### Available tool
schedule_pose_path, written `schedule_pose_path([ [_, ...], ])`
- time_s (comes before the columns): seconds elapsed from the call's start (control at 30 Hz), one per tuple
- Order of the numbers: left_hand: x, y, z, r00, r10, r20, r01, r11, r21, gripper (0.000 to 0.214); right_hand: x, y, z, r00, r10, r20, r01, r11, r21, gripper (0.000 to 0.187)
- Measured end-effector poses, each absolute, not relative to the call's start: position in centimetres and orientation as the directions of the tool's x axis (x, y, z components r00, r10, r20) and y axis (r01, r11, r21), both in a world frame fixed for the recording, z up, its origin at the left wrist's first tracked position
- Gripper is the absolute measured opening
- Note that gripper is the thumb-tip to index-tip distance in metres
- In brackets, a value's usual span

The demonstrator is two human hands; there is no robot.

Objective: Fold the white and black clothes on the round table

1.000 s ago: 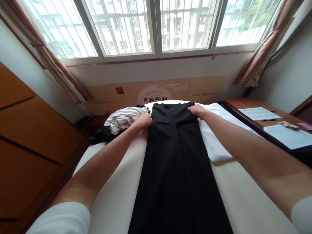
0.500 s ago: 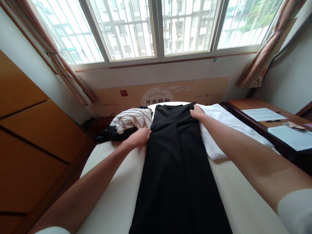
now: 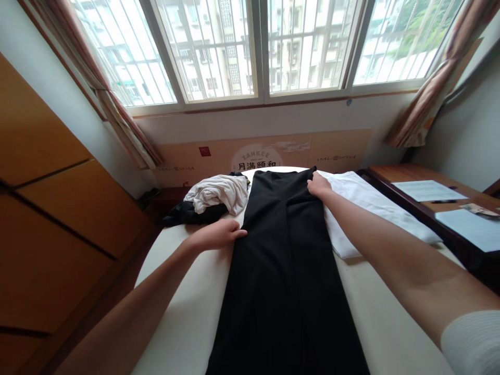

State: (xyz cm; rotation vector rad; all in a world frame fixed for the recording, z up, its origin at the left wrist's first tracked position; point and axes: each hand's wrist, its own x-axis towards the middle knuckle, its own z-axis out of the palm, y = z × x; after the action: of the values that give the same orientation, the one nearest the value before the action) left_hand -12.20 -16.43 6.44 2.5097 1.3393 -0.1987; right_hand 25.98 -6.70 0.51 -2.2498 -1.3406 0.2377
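Observation:
Black trousers (image 3: 277,271) lie lengthwise down the middle of a pale round-edged table (image 3: 175,291), their top end toward the window. My left hand (image 3: 219,235) is at their left edge, thumb on top of the cloth and fingers partly hidden, pinching that edge. At the far right corner, my right hand (image 3: 319,185) is closed on the cloth, which rises to a small point there. A crumpled off-white garment (image 3: 219,191) rests on a dark garment (image 3: 195,214) beyond my left hand. Folded white cloth (image 3: 351,208) lies to the right, partly behind my right forearm.
A wooden desk (image 3: 385,174) with paper sheets (image 3: 429,190) and a pen (image 3: 445,201) stands at the right. Orange-brown cabinet doors (image 3: 50,224) line the left. Ahead are a printed cardboard panel (image 3: 219,151) and a barred window (image 3: 211,57) between tied curtains.
My left hand has slid a little nearer to me along the trousers' left edge. My right hand keeps its hold at the far corner. The whole view has shifted slightly.

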Motion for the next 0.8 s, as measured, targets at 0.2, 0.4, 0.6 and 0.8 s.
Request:
schedule_pose_path([
  [0.2, -12.6, -18.8, 8.0, 0.491, 0.702, -0.516, 0.866, -0.458, 0.201, 0.06, 25.9, -6.8, 0.7, 0.506, 0.857, 0.095, 0.768, -0.398, -0.501, 0.041],
  [0.4, -13.6, -18.7, 8.9, 0.545, 0.577, -0.608, 0.83, -0.474, 0.295, 0.053, 25.7, -7.0, 0.7, 0.507, 0.857, 0.09, 0.773, -0.406, -0.487, 0.039],
  [0.6, -14.3, -20.0, 9.3, 0.559, 0.671, -0.487, 0.829, -0.438, 0.347, 0.057, 25.7, -7.1, 0.6, 0.505, 0.857, 0.101, 0.779, -0.403, -0.48, 0.036],
  [0.8, -15.3, -19.0, 9.6, 0.507, 0.71, -0.489, 0.862, -0.411, 0.297, 0.051, 25.6, -7.1, 0.5, 0.498, 0.86, 0.107, 0.785, -0.395, -0.477, 0.035],
])
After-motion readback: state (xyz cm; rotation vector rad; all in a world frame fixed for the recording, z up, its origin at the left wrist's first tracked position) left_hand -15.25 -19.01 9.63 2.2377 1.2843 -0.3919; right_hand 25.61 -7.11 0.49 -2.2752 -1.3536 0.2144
